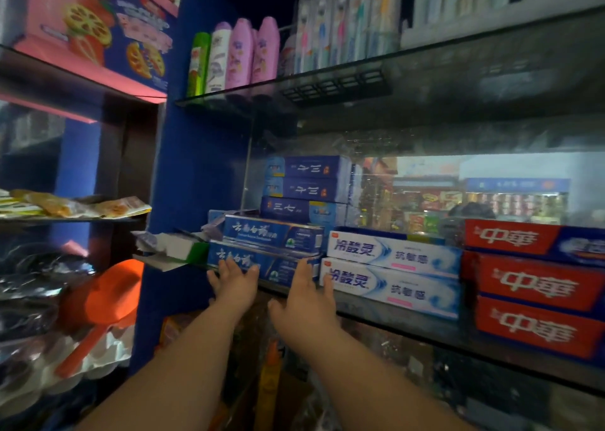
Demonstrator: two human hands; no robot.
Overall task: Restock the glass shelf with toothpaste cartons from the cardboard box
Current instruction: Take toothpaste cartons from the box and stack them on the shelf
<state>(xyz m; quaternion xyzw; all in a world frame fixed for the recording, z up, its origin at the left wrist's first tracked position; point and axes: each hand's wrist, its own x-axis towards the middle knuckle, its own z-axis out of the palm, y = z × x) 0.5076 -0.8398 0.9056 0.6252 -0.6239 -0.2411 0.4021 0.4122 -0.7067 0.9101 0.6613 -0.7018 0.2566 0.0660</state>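
A blue toothpaste carton (pixel 278 265) lies lowest in a stack at the left end of the glass shelf (pixel 393 319). Both hands touch its front face. My left hand (pixel 234 283) rests flat on its left part, fingers spread. My right hand (pixel 306 294) presses its right end, fingers apart. A second blue carton (pixel 273 234) lies on top of it, with three darker blue cartons (pixel 307 188) stacked behind. Two white-and-blue cartons (pixel 393 267) lie to the right, then red cartons (pixel 537 283). The cardboard box is out of view.
An upper glass shelf (pixel 327 80) carries pink bottles (pixel 252 54) and packed toothbrushes (pixel 340 21). A blue upright panel (pixel 183 168) borders the shelf on the left. Beyond it are snack packets (pixel 65 204), an orange plastic scoop (pixel 108 293) and pink boxes (pixel 98 28).
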